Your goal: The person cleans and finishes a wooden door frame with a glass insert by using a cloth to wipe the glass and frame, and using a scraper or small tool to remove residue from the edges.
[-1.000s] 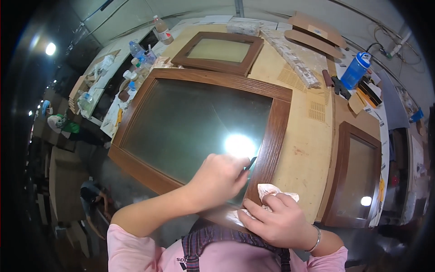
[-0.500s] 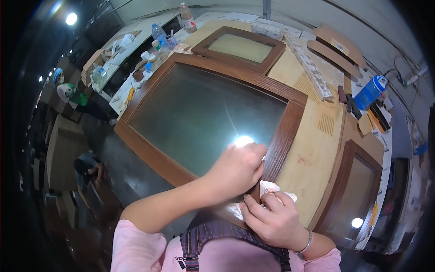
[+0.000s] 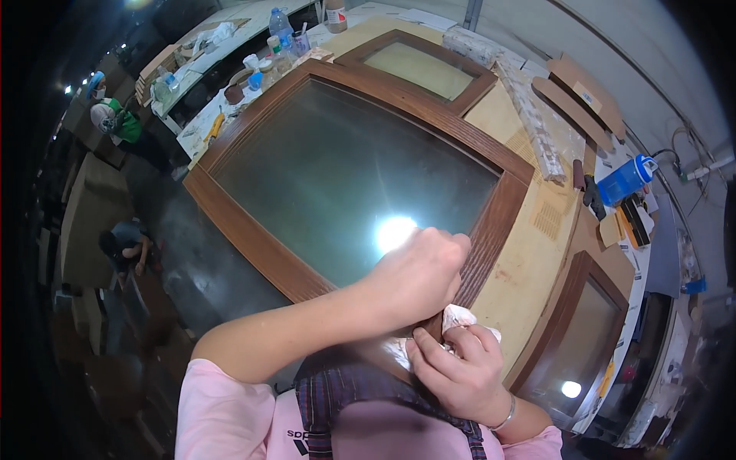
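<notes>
A large brown wood-framed glass panel (image 3: 480,261) lies flat before me, and a bright lamp glare shows on its glass. My left hand (image 3: 425,270) is closed in a fist above the inner edge of the frame's right side, near the closest corner. Whatever its fingers pinch is hidden behind the knuckles. Just below, at that corner, my right hand (image 3: 462,369) is closed on a crumpled white cloth (image 3: 458,316) with reddish-brown stains. Its fingers press the cloth around the frame's corner, and part of the cloth shows on both sides of the wood.
A smaller framed panel (image 3: 481,86) lies behind, another (image 3: 553,330) at right. Beyond are a wrapped strip (image 3: 533,126), cardboard pieces (image 3: 586,96) and a blue bottle (image 3: 625,180). Bottles (image 3: 280,29) crowd the far left bench. One person (image 3: 123,126) stands left; another (image 3: 129,244) bends low.
My left hand has slid slightly farther along the frame's inner edge. My right hand keeps its hold on the cloth. The whole view has shifted and turned a little.
</notes>
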Demonstrator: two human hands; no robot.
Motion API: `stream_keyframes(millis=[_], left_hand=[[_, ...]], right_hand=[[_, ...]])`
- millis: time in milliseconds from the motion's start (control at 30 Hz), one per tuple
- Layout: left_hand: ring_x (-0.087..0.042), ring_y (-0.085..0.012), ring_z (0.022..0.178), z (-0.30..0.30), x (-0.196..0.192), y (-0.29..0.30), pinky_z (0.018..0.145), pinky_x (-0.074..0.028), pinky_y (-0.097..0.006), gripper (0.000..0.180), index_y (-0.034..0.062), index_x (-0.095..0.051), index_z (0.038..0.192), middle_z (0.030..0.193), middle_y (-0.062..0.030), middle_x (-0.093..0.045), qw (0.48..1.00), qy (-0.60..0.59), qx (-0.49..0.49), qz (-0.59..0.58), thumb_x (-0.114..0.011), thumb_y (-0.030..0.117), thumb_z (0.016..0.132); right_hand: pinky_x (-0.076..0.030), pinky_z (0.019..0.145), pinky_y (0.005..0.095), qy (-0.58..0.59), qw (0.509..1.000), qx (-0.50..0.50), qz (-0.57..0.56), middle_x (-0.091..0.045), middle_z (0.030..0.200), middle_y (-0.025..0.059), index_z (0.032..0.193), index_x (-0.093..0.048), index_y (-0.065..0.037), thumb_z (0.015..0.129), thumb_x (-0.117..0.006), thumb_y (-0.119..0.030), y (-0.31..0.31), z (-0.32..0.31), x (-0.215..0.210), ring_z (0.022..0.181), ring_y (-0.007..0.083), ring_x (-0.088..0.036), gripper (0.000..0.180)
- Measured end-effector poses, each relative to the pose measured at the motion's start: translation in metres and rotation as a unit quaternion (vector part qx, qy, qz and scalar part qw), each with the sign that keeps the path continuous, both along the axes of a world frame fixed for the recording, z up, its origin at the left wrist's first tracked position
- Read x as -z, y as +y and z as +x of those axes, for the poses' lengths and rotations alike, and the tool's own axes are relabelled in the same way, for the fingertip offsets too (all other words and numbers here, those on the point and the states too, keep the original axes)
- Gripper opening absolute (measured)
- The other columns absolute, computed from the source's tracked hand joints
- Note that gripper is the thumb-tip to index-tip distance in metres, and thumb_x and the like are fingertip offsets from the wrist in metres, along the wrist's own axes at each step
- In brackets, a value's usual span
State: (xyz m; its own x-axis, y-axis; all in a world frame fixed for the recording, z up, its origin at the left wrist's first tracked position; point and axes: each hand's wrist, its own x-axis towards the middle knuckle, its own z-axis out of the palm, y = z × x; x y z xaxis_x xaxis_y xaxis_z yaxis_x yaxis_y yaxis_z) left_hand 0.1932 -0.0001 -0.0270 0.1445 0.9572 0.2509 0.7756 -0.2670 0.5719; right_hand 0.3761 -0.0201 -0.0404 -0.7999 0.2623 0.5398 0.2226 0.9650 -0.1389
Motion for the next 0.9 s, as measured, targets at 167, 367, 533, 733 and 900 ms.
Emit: stream_keyframes(millis=[167,367,533,733,900], left_hand=[[-0.066,-0.0444,0.072,-0.001,-0.004,-0.013,0.064,-0.055,-0.049,0.007,-0.0076,-0.058,0.079,0.077,-0.0285,-0.064,0.999,-0.010,0.022,-0.030,-0.056,-0.001,0.080],[-0.066,-0.0453,0.072,-0.003,-0.004,0.002,0.065,-0.055,-0.050,0.008,-0.0080,-0.057,0.082,0.077,-0.0285,-0.064,0.999,-0.005,0.025,-0.026,-0.057,0.000,0.080],[-0.061,-0.0445,0.065,0.001,0.011,0.016,0.061,-0.050,-0.051,0.007,-0.0029,-0.055,0.074,0.071,-0.0248,-0.060,0.998,-0.013,-0.015,0.056,-0.059,0.001,0.079],[-0.061,-0.0436,0.066,-0.006,0.004,0.026,0.062,-0.051,-0.051,0.005,-0.0028,-0.059,0.080,0.071,-0.0233,-0.062,0.999,0.023,-0.001,0.024,-0.061,0.002,0.080],[-0.065,-0.0436,0.075,-0.009,-0.009,0.004,0.066,-0.055,-0.050,0.011,-0.0066,-0.057,0.088,0.079,-0.0260,-0.063,0.997,0.019,0.024,-0.074,-0.057,0.002,0.081]], right_hand=[[-0.047,0.073,0.0339,0.000,1.000,-0.004,-0.015,-0.072,0.104,0.0012,0.098,-0.073,-0.010,0.071,-0.066,-0.017,0.001,0.002,0.001,0.079,0.0196,-0.058,0.029],[-0.047,0.074,0.0345,-0.012,1.000,-0.012,-0.003,-0.071,0.103,0.0005,0.098,-0.073,-0.012,0.071,-0.067,-0.017,0.004,0.003,0.003,0.080,0.0195,-0.058,0.028],[-0.046,0.074,0.0345,-0.007,1.000,-0.015,-0.002,-0.071,0.106,0.0000,0.099,-0.072,-0.013,0.071,-0.067,-0.018,0.003,0.002,0.005,0.083,0.0194,-0.058,0.029],[-0.046,0.075,0.0341,-0.007,1.000,-0.027,-0.013,-0.070,0.108,-0.0012,0.100,-0.072,-0.015,0.072,-0.065,-0.019,0.006,0.006,0.007,0.083,0.0190,-0.057,0.030],[-0.045,0.075,0.0341,-0.015,0.999,-0.038,-0.026,-0.070,0.109,-0.0020,0.099,-0.073,-0.015,0.069,-0.065,-0.020,0.008,0.007,0.006,0.084,0.0191,-0.056,0.032]])
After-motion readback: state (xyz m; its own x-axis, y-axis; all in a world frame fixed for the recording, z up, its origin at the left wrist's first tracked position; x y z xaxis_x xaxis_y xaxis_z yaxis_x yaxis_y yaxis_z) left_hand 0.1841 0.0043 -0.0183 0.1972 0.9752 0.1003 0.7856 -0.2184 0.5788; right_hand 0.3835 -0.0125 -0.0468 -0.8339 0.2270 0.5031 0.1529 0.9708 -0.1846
